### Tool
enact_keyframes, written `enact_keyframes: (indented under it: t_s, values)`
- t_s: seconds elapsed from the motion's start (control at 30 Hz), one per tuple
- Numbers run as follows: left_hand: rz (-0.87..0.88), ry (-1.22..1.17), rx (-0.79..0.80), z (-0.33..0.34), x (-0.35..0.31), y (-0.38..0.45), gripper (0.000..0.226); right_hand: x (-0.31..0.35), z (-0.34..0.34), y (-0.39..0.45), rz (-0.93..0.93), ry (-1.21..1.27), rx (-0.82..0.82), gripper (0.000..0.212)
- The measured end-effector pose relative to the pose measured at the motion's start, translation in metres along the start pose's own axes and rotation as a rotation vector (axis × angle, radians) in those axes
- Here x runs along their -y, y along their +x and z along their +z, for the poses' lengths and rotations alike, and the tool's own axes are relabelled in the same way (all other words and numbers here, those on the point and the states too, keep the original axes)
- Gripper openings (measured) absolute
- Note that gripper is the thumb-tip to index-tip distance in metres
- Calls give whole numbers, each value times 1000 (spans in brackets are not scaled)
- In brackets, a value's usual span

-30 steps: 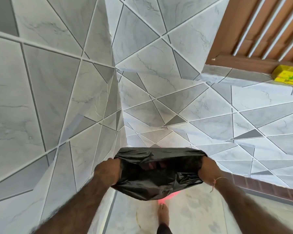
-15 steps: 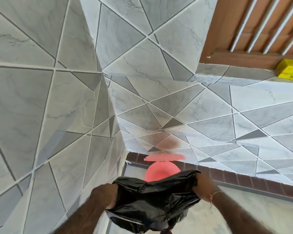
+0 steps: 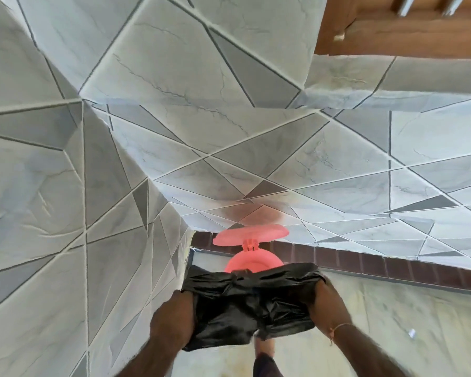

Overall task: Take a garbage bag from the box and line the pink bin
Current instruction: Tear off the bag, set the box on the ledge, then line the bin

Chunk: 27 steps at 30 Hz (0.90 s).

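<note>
Two hands, your left hand (image 3: 174, 314) and right hand (image 3: 327, 306), are tucked into the mouth of the black garbage bag (image 3: 245, 303), stretching it wide and gripping its edges. Since half a second ago the bag has come closer to the pink bin (image 3: 252, 263), whose lid (image 3: 249, 234) stands open against the tiled wall (image 3: 256, 172). No writing is readable.

Bright, even daylight fills the scene, washing the tiled wall (image 3: 174, 77) pale with no hard shadows. The pink bin (image 3: 252, 263) glows oversaturated and casts a reddish tint on the tiles behind its lid. Wide-angle distortion bends grout lines toward the edges; the forearms and upper right corner are motion-blurred
</note>
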<state>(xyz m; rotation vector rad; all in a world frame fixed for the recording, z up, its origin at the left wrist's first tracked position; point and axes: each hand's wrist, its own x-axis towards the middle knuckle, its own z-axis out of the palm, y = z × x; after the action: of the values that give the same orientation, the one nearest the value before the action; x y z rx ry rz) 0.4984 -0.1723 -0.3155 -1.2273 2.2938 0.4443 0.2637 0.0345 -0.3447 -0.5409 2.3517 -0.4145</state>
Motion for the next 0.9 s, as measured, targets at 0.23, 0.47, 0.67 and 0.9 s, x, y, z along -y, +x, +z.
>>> enact_keyframes:
  t_s: [0.23,0.47,0.67,0.9]
  values:
    - [-109,-193,69,45,-35,63,24,3,50,67,37,-31,84,47]
    - [16,-154,277,106,-49,114,38,-6,102,106,61,-118,194,54]
    - [109,-63,437,147,-68,116,39,-39,133,105,119,-159,168,50]
    - [103,-120,377,163,-59,162,43,-51,165,149,125,-161,189,51]
